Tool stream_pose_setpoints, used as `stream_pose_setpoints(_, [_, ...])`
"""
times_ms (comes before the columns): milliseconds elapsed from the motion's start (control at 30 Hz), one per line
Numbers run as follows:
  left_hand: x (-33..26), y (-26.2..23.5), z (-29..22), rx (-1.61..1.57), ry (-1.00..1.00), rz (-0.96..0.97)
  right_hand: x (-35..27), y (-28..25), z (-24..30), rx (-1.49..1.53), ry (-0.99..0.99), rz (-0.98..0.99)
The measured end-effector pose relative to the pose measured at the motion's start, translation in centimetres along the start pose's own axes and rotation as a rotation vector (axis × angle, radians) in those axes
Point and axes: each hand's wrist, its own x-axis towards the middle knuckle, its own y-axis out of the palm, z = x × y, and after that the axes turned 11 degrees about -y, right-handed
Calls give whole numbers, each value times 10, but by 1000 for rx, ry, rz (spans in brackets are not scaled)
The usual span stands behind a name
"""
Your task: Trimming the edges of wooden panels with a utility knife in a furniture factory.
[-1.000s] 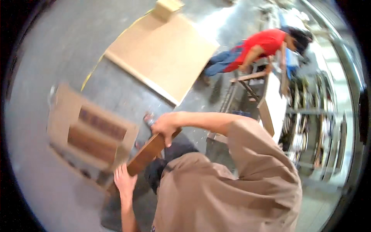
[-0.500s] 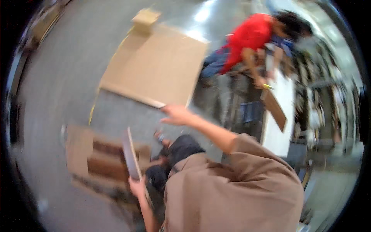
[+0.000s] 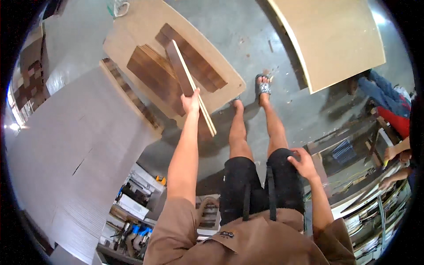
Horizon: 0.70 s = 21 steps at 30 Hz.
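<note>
My left hand (image 3: 191, 102) is closed round a long, narrow wooden board (image 3: 179, 66) with dark brown faces and pale edges. It is held tilted, its far end over other dark boards; whether it is one piece or two pressed together I cannot tell. Beneath it, a stack of brown boards (image 3: 152, 77) and a second row of them (image 3: 207, 73) lie on a tan sheet (image 3: 128, 33) on the floor. Beside the thigh of my black shorts, my right hand (image 3: 304, 163) is open, fingers apart, with nothing in it.
A large tan panel (image 3: 335, 39) stands at the far right. Grey sheets (image 3: 66, 154) fill the left side, beside a wooden edge strip (image 3: 132, 99). Tools lie on a shelf (image 3: 137, 234) near me. At the right edge, a person in red (image 3: 393, 121) works at a bench.
My view has turned right to left, bringing the tan sheet and dark boards ahead of me. My right arm has dropped from outstretched to my thigh. My left hand still holds the board.
</note>
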Motion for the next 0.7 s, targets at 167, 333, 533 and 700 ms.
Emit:
stream_pose_setpoints(167, [115,66,-22,-69,-10,-172,12,34,-65,362,436,-163])
stream_pose_setpoints(333, [182,101,-32,-4,-43,-267,-19,71,-120,383,546,-176])
stream_pose_setpoints(533, [202,118,-30,79,-42,-150,-39,87,-132,444,672,-171])
stream_pose_setpoints(700, [211,136,-20,58,-44,-113,-22,84,-120,453,647,-166])
